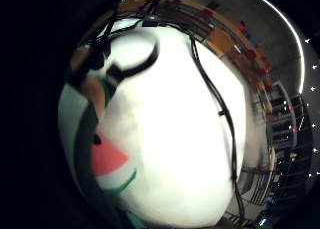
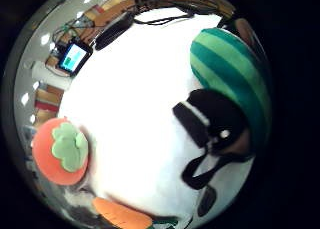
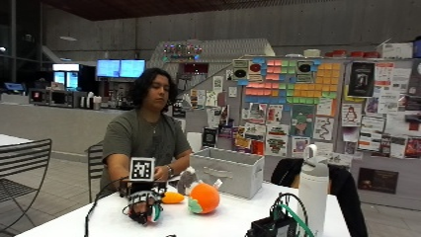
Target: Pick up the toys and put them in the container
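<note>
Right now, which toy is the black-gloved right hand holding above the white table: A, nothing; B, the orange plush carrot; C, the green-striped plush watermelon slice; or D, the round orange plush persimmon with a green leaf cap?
C: the gloved right hand curls round the green-striped plush watermelon slice, while persimmon and carrot lie on the table.

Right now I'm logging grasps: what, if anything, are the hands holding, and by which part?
The gloved right hand grips the watermelon slice toy, fingers curled round its striped green rind. The other hand is hidden.
</note>
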Demonstrator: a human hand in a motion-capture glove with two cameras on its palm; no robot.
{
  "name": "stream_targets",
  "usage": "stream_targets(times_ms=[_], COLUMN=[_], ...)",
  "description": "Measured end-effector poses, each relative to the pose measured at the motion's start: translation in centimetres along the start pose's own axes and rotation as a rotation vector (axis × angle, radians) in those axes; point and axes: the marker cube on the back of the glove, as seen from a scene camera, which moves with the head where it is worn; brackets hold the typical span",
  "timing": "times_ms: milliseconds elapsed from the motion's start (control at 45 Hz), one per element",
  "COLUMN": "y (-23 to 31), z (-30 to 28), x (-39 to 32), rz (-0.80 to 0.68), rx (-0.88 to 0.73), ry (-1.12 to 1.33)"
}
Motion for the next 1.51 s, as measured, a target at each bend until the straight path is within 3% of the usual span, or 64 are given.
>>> stream_targets(times_ms=[111, 200, 244, 311, 400, 511, 688, 821, 932, 1177, 1310, 1421, 1510], y=[-0.3, 2.5, 5.3, 7.5, 9.4, 11.4, 12.8, 15.1, 15.5, 12.8, 12.8, 10.4, 11.3], z=[-3.2, -9.1, -13.5, -19.2, -25.4, -31.0, -33.1, -30.8, -28.5, -23.2, -18.6, -13.4, -9.5], x=[-1.2, -2.5, -3.6, -5.6, -8.7, -13.3, -21.0, -25.5, -26.3, -18.2, -11.2, -7.0, -4.2], rz=[0.054, 0.007, -0.063, -0.176, -0.366, -0.631, -0.844, -0.977, -0.964, -0.749, -0.543, -0.249, -0.297], rx=[0.117, 0.069, 0.015, 0.089, 0.155, 0.126, -0.059, -0.416, -0.513, -0.368, -0.340, -0.238, -0.328], ry=[-0.157, -0.339, -0.497, -0.710, -0.913, -1.077, -1.270, -1.347, -1.297, -0.997, -0.757, -0.573, -0.447])
